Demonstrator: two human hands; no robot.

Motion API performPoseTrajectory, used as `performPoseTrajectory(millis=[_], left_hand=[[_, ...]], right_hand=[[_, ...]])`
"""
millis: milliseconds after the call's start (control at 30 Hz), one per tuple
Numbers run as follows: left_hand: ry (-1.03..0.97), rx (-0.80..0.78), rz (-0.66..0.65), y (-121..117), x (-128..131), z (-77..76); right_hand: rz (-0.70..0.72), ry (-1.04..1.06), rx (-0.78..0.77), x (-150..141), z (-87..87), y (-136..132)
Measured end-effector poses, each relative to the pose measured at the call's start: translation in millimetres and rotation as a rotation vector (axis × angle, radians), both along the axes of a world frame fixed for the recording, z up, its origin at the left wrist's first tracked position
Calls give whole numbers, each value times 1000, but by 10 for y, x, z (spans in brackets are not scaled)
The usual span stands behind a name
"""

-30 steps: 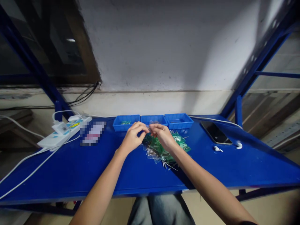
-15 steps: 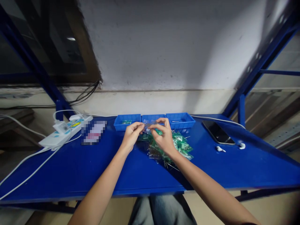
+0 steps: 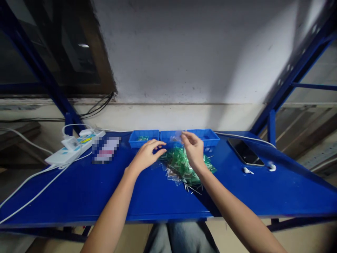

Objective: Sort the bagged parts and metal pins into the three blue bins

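Note:
My right hand [image 3: 193, 147] pinches a small clear plastic bag [image 3: 179, 136] over the front of the middle blue bin [image 3: 165, 135]; what the bag contains is too blurred to tell. To the left, my left hand [image 3: 149, 154] has thumb and fingers apart and holds nothing. Beneath and between the hands lies a heap of small clear bags with green pieces [image 3: 181, 163], partly covered by my right hand. Several thin metal pins [image 3: 191, 188] stick out at the heap's front edge.
The left blue bin [image 3: 143, 143] has green pieces inside; the right blue bin [image 3: 210, 140] stands beside the middle one. A white power strip [image 3: 63, 151] with cables lies left. A phone [image 3: 246, 151] and two white earbuds [image 3: 248, 171] lie right on the blue table [image 3: 147, 200].
Both hands were together on the clear bag. My left hand has let go and its fingers have spread; my right hand has moved slightly right with the bag.

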State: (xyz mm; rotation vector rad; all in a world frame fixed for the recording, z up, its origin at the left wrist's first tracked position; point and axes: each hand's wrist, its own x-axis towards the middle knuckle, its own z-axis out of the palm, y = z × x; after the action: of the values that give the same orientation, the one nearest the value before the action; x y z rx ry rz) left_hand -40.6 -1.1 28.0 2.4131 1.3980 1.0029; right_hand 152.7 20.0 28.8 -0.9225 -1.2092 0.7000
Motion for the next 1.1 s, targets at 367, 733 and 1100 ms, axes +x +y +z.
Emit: performPoseTrajectory(millis=[367, 733, 1100], left_hand=[[225, -421, 247, 192, -385, -323], [-246, 213, 73, -10, 160, -36], [-544, -68, 186, 19, 208, -70]], right_hand=[[-206, -847, 187, 26, -241, 109], [417, -274, -241, -186, -140, -76], [135, -172, 47, -139, -100, -71]])
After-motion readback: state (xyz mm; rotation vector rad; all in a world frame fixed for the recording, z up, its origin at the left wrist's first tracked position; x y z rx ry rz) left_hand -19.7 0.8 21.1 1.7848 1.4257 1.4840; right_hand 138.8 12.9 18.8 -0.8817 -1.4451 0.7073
